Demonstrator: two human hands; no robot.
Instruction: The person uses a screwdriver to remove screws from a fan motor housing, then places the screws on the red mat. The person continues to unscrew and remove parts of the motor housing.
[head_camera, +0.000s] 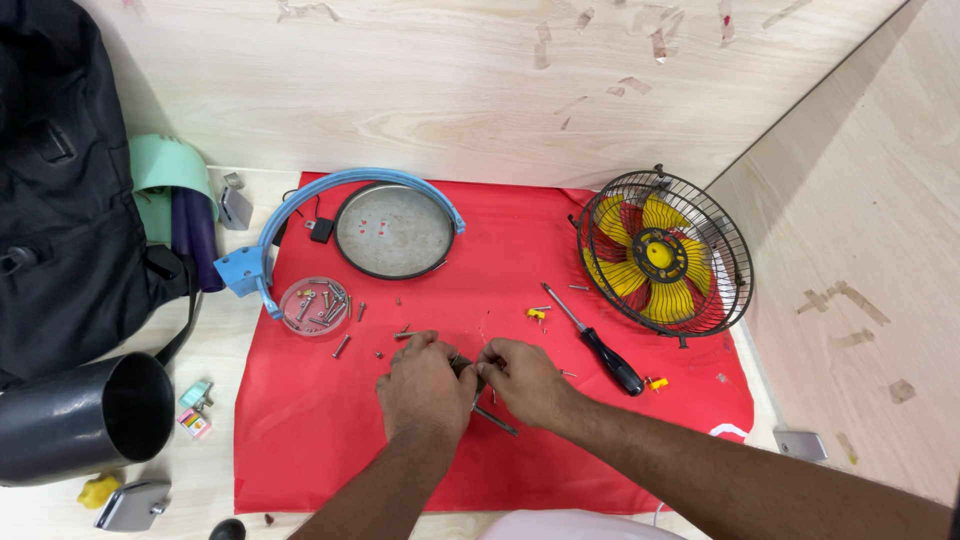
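Observation:
My left hand (425, 388) and my right hand (522, 380) meet over the middle of a red cloth (300, 430). Between their fingers they pinch a small dark metal part (464, 368), mostly hidden by the fingers. A thin metal rod (497, 421) pokes out below the hands toward the right. Loose screws (342, 346) lie on the cloth just left of my left hand.
A small fan with yellow blades in a black wire cage (662, 258) stands at the right. A black-handled screwdriver (600, 345) lies beside it. A blue curved bracket (280, 225), a round grey plate (392, 230), a clear screw dish (314, 305), a black bag (60, 200) and a black cylinder (80, 420) sit left.

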